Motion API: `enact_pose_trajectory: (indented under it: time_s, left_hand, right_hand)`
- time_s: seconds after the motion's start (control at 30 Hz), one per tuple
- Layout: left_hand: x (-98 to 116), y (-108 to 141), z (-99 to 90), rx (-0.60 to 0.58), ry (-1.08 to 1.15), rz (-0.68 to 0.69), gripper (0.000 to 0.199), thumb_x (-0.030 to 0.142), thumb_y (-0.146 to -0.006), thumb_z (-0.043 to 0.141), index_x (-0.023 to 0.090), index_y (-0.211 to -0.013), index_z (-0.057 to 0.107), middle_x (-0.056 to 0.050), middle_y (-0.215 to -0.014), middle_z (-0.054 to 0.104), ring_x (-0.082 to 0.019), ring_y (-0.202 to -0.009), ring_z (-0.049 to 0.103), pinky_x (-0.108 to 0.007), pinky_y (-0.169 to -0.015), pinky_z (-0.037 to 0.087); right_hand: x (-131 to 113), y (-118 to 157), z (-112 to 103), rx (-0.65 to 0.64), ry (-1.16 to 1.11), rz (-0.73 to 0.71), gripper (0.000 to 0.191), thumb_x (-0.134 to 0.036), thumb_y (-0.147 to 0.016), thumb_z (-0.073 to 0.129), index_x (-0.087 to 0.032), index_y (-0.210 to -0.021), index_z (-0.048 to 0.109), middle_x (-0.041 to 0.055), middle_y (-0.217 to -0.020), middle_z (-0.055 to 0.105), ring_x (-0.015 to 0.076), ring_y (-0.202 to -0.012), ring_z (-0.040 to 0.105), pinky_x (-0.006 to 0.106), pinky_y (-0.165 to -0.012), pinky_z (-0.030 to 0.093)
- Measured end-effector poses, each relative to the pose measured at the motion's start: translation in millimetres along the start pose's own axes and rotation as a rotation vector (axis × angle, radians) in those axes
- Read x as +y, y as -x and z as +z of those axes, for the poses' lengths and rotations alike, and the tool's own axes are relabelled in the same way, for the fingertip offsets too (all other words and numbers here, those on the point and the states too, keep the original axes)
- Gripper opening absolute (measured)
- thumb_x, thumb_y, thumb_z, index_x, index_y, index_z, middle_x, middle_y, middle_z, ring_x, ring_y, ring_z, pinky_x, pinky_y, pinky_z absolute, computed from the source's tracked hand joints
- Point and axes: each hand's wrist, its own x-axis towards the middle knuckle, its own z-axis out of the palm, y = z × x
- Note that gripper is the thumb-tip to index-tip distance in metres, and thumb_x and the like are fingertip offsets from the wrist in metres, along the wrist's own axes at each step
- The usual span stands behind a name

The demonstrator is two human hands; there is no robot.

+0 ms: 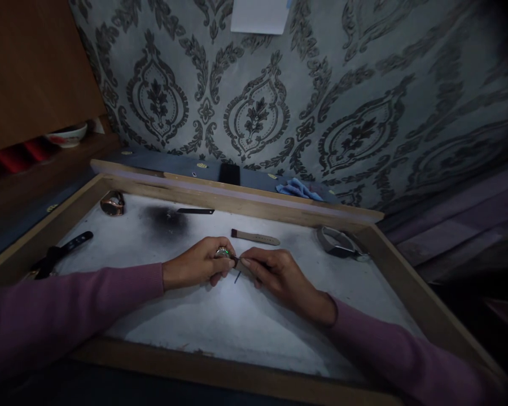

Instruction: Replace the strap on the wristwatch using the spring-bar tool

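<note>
My left hand (201,262) is closed around a round watch (223,253), its thumb along the lower side of the case. A small green glint shows on the watch face. Against the watch's right side, my right hand (279,273) pinches what looks like a watch strap (246,270), mostly covered by the fingers. Whether the strap is joined to the case cannot be made out. A thin dark blue strip (237,277) lies just below the fingertips. Beyond the hands lies a loose beige watch strap (256,237) with a dark red end.
A wooden-rimmed tray (254,194) with a white base surrounds the work. Inside are a dark flat blade-like strip (196,211), a rose-gold watch (112,204), a black-strapped watch (63,251) and a grey-strapped watch (338,242). Behind the rim lies a blue cloth (298,189).
</note>
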Motion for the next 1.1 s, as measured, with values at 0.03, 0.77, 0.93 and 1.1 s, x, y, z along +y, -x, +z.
enact_pose_trajectory:
  time_s: [0.03, 0.77, 0.93, 1.1]
  left_hand:
    - [0.4, 0.1, 0.1, 0.000, 0.000, -0.006, 0.015, 0.029, -0.079, 0.056, 0.017, -0.084, 0.048, 0.008, -0.055, 0.050, -0.005, -0.041, 0.044, -0.018, -0.040, 0.032]
    - [-0.6, -0.6, 1.1, 0.002, -0.007, -0.002, 0.014, 0.028, -0.079, 0.055, 0.017, -0.084, 0.047, 0.008, -0.055, 0.048, -0.005, -0.041, 0.042, -0.017, -0.040, 0.032]
    - [-1.5, -0.9, 1.8, 0.004, -0.014, -0.012, 0.014, 0.027, -0.080, 0.054, 0.018, -0.085, 0.046, 0.008, -0.055, 0.048, -0.006, -0.041, 0.043, -0.018, -0.040, 0.031]
    - [0.1, 0.0, 2.7, 0.008, -0.020, -0.011, 0.014, 0.029, -0.080, 0.054, 0.019, -0.083, 0.044, 0.009, -0.053, 0.047, -0.006, -0.041, 0.042, -0.018, -0.040, 0.032]
  right_hand:
    - [0.0, 0.0, -0.1, -0.001, 0.003, 0.003, 0.025, -0.022, -0.094, 0.046, -0.013, -0.080, 0.065, -0.0034, -0.050, 0.051, 0.0082, -0.046, 0.047, 0.020, -0.050, 0.036]
    - [2.0, 0.9, -1.0, -0.022, -0.038, 0.061, 0.025, -0.023, -0.094, 0.047, -0.013, -0.080, 0.066, -0.0035, -0.051, 0.052, 0.0083, -0.046, 0.047, 0.020, -0.049, 0.037]
    - [2.1, -0.2, -1.1, -0.021, -0.046, 0.054, 0.027, -0.024, -0.094, 0.047, -0.014, -0.077, 0.065, -0.0039, -0.049, 0.051, 0.0084, -0.045, 0.047, 0.019, -0.048, 0.036]
    - [-1.0, -0.2, -1.7, -0.010, -0.048, 0.053, 0.027, -0.024, -0.094, 0.047, -0.014, -0.076, 0.065, -0.0037, -0.049, 0.050, 0.0080, -0.044, 0.047, 0.018, -0.047, 0.036]
